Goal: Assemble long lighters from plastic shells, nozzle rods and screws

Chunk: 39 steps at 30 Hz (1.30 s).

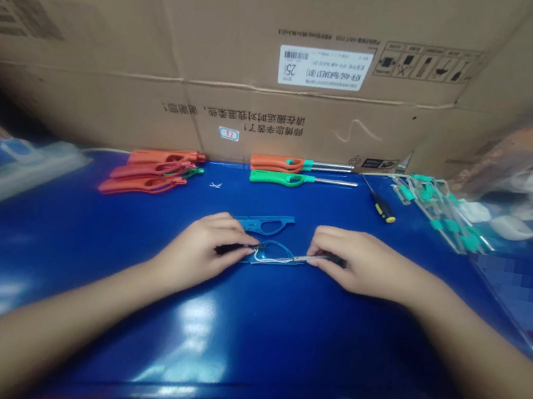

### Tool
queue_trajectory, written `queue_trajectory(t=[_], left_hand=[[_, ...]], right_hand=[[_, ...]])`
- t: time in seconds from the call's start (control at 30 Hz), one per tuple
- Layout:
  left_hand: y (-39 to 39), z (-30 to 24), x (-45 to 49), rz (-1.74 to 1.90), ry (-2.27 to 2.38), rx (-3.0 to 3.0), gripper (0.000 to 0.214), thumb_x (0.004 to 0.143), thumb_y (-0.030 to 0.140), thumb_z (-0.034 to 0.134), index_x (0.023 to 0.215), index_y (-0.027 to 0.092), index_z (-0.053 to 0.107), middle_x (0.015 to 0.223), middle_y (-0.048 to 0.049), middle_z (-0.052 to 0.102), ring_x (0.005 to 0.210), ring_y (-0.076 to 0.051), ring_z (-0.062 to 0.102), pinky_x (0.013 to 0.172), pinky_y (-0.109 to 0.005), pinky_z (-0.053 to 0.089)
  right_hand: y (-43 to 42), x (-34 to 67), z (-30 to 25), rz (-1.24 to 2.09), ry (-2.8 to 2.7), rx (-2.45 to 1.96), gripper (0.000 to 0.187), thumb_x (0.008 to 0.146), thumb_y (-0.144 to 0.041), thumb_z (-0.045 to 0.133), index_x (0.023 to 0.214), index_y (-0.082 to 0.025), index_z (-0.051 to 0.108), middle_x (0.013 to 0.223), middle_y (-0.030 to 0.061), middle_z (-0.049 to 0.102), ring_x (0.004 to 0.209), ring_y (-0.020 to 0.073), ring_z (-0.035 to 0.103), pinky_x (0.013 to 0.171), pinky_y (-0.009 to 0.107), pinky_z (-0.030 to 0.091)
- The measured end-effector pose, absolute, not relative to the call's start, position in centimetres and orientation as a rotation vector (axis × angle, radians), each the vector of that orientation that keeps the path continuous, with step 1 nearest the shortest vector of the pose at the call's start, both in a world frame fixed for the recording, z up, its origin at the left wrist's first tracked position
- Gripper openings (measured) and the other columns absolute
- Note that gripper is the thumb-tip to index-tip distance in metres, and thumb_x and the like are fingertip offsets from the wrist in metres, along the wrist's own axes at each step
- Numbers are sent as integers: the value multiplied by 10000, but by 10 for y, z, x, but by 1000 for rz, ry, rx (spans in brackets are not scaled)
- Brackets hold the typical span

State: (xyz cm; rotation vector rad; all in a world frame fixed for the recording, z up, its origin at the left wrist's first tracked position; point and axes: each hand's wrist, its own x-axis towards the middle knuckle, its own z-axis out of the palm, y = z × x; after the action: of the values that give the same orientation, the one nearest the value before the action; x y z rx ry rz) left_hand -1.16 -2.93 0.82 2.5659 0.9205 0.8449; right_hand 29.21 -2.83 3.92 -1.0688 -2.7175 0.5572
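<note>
In the head view, my left hand (pixel 207 237) pinches the left end of a blue lighter casing half (pixel 277 262) on the table. A small black part shows at its fingertips, and a white wire runs along the casing. My right hand (pixel 352 260) is closed around a slim metal tool with a dark end (pixel 305 258), whose tip reaches the casing's right end. Its exact kind is partly hidden by my fingers. Just behind lies the other blue casing half (pixel 270 224), close to my left knuckles.
Red lighter bodies (pixel 154 171) lie at the back left. An orange lighter (pixel 277 163) and a green lighter (pixel 277 178) lie at the back centre. A black-and-yellow screwdriver (pixel 382 208) and metal rods with teal ends (pixel 446 214) lie right. A cardboard box (pixel 219 50) stands behind.
</note>
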Motion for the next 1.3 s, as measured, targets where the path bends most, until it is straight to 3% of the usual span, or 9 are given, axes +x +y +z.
queue_trajectory(t=[0.2,0.47,0.6,1.0,1.13,1.23,1.3], left_hand=[[-30,7,-11,860,927,2551,206,948,244,643,1108,209,768,900,-68,746,802,-174,662,745,-302,541],[-31,6,-9,855,930,2550,203,947,241,647,1105,198,767,891,-64,740,794,-169,660,739,-295,540],[-34,6,-6,848,917,2538,206,948,231,645,1113,203,766,897,-62,739,802,-170,663,748,-296,543],[-39,4,-1,837,930,2517,205,956,221,630,1111,197,762,885,-54,724,811,-172,664,756,-308,547],[-38,4,-1,839,915,2537,204,957,218,630,1107,179,762,883,-57,723,812,-175,658,757,-312,541],[-38,3,-1,836,912,2544,206,955,222,636,1113,175,760,881,-58,720,810,-174,654,759,-312,537],[-38,2,-1,841,902,2555,203,955,220,636,1109,172,759,880,-57,720,809,-173,653,759,-310,535]], right_hand=[[-26,294,36,486,-2722,-1029,143,970,-274,584,928,-216,708,899,34,681,812,178,623,687,295,443],[-25,293,34,391,-2726,-967,60,909,-244,650,891,-207,693,918,53,670,908,215,568,832,367,430],[-28,288,32,493,-2660,-990,110,939,-302,626,915,-207,675,929,44,678,923,205,583,886,380,407],[-31,271,30,864,-2414,-1401,174,890,-263,666,735,-187,639,771,24,663,695,148,583,634,265,427],[-33,274,31,855,-2466,-1349,156,917,-273,640,783,-194,627,801,21,653,739,157,574,677,280,438],[-38,275,31,814,-2492,-1231,54,947,-249,588,947,-209,624,963,39,649,874,174,585,779,307,466],[-42,273,29,805,-2494,-1143,116,961,-218,557,1063,-218,612,1077,55,623,980,183,583,868,326,470]])
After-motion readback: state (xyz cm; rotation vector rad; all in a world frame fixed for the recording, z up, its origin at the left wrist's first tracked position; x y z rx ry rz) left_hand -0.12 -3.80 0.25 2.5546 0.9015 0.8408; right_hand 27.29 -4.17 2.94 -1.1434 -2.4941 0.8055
